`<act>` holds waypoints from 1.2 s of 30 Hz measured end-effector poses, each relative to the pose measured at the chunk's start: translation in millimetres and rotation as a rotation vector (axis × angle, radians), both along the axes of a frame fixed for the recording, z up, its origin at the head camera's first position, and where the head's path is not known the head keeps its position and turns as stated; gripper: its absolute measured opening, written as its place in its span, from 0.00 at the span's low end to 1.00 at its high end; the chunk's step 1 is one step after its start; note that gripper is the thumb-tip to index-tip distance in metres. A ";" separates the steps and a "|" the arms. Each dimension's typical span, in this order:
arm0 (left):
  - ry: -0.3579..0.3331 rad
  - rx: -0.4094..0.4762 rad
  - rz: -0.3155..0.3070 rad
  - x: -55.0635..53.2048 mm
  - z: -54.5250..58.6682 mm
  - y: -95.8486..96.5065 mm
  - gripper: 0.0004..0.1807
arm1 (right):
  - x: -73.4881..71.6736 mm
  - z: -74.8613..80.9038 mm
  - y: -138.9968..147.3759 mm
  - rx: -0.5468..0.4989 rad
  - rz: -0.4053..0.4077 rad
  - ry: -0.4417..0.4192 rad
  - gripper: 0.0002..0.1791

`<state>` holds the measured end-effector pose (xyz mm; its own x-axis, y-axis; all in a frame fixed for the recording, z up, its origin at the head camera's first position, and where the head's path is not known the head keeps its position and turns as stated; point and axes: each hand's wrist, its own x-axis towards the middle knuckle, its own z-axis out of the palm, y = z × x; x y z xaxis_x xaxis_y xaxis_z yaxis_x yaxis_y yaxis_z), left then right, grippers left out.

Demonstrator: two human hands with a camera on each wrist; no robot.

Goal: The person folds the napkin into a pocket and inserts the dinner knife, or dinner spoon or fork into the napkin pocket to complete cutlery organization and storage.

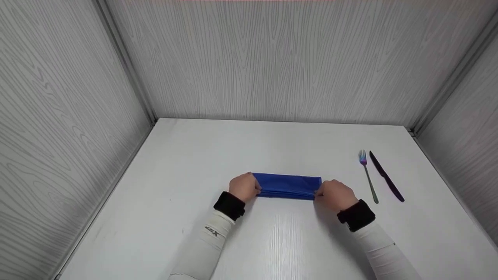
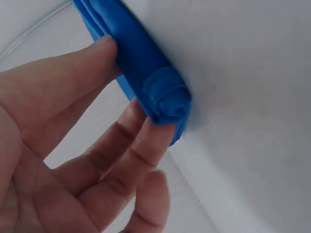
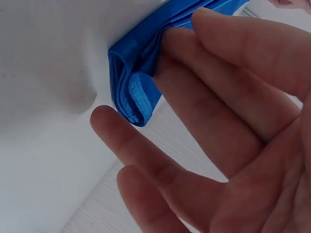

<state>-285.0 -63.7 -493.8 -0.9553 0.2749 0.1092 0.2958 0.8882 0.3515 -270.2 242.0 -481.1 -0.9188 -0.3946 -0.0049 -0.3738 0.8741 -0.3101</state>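
Observation:
A blue cloth, folded in layers into a narrow strip, lies crosswise on the white table. My left hand pinches its left end; in the left wrist view the thumb is on one side of the folded cloth and the fingers touch its end and underside. At the opposite end, my right hand pinches the near corner between thumb and fingers. The right wrist view shows the stacked folds of the cloth at that end, with the other two fingers spread away from it.
Right of the right hand lie a fork with a purple-blue sheen and a dark knife, side by side. Grey wood-grain panels enclose the table at the back, left and right.

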 end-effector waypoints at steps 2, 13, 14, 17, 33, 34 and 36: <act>0.006 0.006 -0.019 -0.4 -2.3 3.2 0.03 | -1.2 0.6 2.9 -0.005 -0.022 -0.009 0.08; 0.034 0.005 0.004 -2.3 -2.0 14.3 0.01 | -15.5 9.7 -4.5 -0.054 -0.045 0.012 0.09; 0.040 -0.001 0.010 -2.7 -1.4 15.3 0.02 | -17.9 10.6 -8.3 -0.068 -0.044 0.048 0.08; 0.046 -0.024 0.034 -3.5 0.3 18.1 0.02 | -27.2 11.1 -25.0 -0.131 -0.039 0.126 0.08; -0.011 -0.019 0.082 -6.4 -0.1 19.4 0.04 | -61.6 -25.5 -121.1 -0.327 0.070 -0.081 0.14; -0.015 -0.010 0.079 -6.6 0.1 19.1 0.04 | -62.4 -26.1 -121.4 -0.319 0.066 -0.099 0.15; -0.012 0.000 0.071 -6.6 0.8 18.1 0.03 | -63.8 -26.2 -120.6 -0.318 0.063 -0.124 0.15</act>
